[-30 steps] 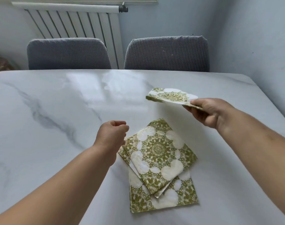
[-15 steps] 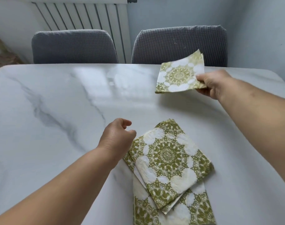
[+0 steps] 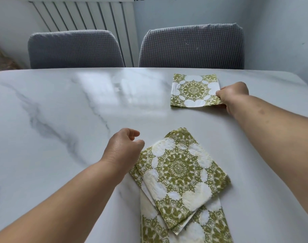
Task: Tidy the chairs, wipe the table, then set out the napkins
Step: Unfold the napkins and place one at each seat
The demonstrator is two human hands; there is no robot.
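My right hand (image 3: 233,95) pinches a napkin (image 3: 193,90) at the far right of the bench (image 3: 62,120); my left hand (image 3: 123,151), loosely curled and empty, sits beside the near pile (image 3: 181,172), closer for the next pick.

Count's coming in: 2 hands in shot, the left hand (image 3: 122,151) and the right hand (image 3: 233,95). Across the far side, 2 grey chairs, the left chair (image 3: 74,49) and the right chair (image 3: 191,46), side by side. 1 table (image 3: 62,120), white with grey veins. 1 radiator (image 3: 90,16) on the wall behind. And the napkins, green and white: 4 that can be counted. That's 1 far napkin (image 3: 194,90) lying alone, plus 1 pile (image 3: 179,169) at the near edge showing 3 layers (a tilted top sheet, an edge peeking out just under it, a squared-up one at the bottom; whether more hide beneath, no telling).
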